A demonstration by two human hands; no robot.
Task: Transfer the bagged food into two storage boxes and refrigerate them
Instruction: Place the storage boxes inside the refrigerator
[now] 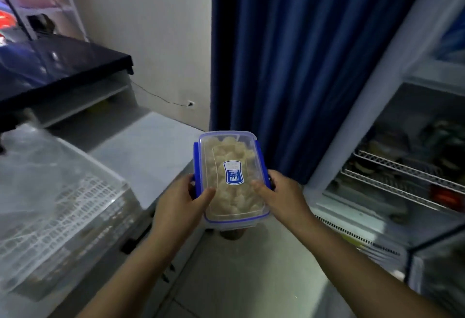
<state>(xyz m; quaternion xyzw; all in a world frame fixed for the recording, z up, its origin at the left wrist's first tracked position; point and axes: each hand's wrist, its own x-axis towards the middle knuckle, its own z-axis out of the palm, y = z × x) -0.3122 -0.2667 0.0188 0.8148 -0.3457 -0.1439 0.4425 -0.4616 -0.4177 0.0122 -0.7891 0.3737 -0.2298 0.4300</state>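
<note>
Head view: storage box (231, 179), clear w/ blue clip lid, sits mid-frame in the air, packed w/ pale round food pieces. Left hand (176, 207) grips its 9 o'clock side and right hand (284, 197) its 3 o'clock side, both thumbs on the lid, fingers wrapped round the edges. Fridge (364, 116) stands open at 3 o'clock, and its wire shelf (402, 169) looks crowded w/ dark items. Clear crate (63, 204) at 8 o'clock, blue curtain (302, 66) at 12–1. Second box not in sight.

Risks, my guess: the hands cover the near side clips, so can't tell if they're latched; a loose lid plus a tilt could spill the food. The crowded shelf may snag the box or leave it half-seated.
</note>
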